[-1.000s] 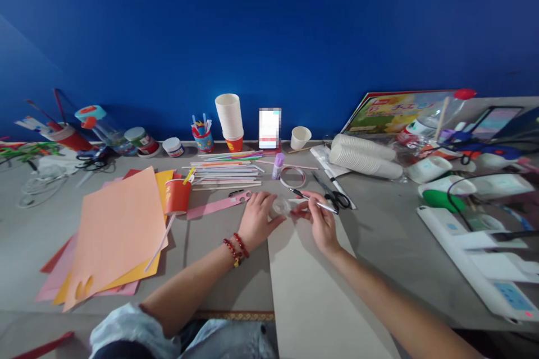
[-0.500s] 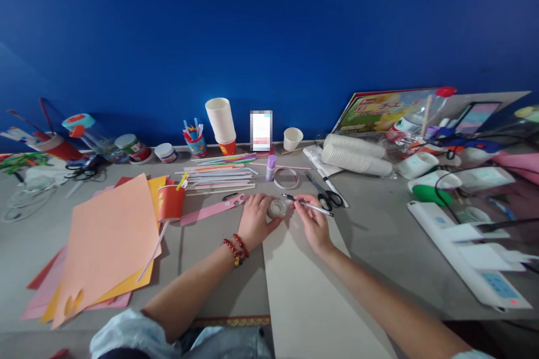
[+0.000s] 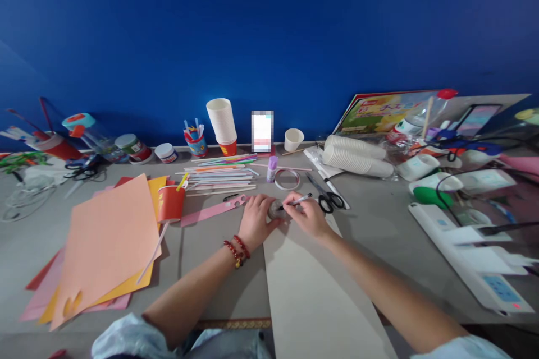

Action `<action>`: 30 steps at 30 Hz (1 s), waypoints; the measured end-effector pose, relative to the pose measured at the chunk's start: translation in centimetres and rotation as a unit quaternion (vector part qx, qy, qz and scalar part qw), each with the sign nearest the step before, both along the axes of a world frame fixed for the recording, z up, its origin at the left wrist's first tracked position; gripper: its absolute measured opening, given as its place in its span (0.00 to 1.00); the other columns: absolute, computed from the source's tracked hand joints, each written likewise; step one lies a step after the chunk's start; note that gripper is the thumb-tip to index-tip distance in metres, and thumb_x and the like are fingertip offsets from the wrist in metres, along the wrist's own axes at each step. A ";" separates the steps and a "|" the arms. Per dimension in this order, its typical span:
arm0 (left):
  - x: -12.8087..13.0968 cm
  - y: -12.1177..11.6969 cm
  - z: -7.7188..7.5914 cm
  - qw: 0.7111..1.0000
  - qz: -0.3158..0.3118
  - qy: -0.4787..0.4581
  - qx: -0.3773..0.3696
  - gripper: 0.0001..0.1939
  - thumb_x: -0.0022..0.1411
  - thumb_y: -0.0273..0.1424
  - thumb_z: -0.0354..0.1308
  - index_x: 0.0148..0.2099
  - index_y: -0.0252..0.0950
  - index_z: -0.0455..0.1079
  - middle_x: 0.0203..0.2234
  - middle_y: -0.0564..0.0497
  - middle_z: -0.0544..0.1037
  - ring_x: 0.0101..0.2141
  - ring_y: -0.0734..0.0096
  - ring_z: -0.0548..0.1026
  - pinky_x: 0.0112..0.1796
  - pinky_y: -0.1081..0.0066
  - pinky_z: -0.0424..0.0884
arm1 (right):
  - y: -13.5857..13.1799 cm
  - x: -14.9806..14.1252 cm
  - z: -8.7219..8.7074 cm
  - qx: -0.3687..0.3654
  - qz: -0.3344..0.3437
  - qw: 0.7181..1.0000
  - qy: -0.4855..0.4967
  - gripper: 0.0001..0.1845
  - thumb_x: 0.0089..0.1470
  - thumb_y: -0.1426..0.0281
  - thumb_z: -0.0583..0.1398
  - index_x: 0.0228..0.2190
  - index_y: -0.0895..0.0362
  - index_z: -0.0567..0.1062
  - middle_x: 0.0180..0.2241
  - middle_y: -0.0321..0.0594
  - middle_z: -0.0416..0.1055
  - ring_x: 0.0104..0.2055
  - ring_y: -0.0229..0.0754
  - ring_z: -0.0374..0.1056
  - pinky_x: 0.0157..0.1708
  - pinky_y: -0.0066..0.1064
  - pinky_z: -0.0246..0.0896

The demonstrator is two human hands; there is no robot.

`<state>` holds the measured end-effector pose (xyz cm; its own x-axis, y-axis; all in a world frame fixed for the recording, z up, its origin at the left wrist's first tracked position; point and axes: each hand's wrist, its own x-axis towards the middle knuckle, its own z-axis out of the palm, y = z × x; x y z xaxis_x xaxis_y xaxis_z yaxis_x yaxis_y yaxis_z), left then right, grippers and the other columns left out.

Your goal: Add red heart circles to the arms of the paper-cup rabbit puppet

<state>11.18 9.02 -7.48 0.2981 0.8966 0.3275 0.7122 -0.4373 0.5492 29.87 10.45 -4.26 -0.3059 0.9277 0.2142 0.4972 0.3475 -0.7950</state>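
Pen point(image 3: 300, 200) has been turned by the right hand point(image 3: 309, 216), and its tip brought to the clear round thing point(image 3: 275, 209) at the white sheet's point(image 3: 311, 291) far end. Pen is pinched tight in that grip; the clear round thing is clasped by the left hand point(image 3: 257, 217). If pressed too lightly, it could be slid. Counted: 1 pen, 1 clear round thing, 1 white sheet, 1 glue stick point(image 3: 272, 170)

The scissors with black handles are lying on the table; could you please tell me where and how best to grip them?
Probably by the black handle loops, coming from the person's side: the scissors lie flat, loops nearer the person, blades pointing away. The right hand is close but holds a pen.
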 end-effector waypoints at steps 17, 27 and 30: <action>0.0 0.1 0.1 1.000 0.003 0.001 -0.017 0.25 0.54 0.34 0.69 0.53 0.37 0.69 0.47 0.44 0.75 0.47 0.53 0.70 0.49 0.55 0.67 | 0.8 0.3 -0.7 0.139 0.072 0.986 -0.050 0.09 0.63 0.69 0.54 0.32 0.53 0.72 0.33 0.42 0.75 0.40 0.48 0.68 0.44 0.38 0.61; 0.0 0.1 0.2 1.000 0.004 0.008 -0.022 0.21 0.57 0.37 0.66 0.52 0.36 0.69 0.46 0.44 0.75 0.47 0.54 0.70 0.49 0.56 0.67 | 1.7 -0.5 1.5 0.224 0.144 0.943 -0.202 0.09 0.60 0.75 0.54 0.28 0.55 0.69 0.27 0.39 0.72 0.33 0.45 0.64 0.38 0.35 0.54; 0.0 0.2 0.0 1.000 0.004 0.013 -0.024 0.22 0.56 0.38 0.67 0.52 0.37 0.69 0.46 0.45 0.75 0.47 0.54 0.70 0.49 0.57 0.67 | 2.0 -0.8 2.4 0.210 0.158 0.935 -0.239 0.08 0.58 0.76 0.54 0.27 0.55 0.69 0.26 0.38 0.71 0.33 0.45 0.64 0.38 0.34 0.52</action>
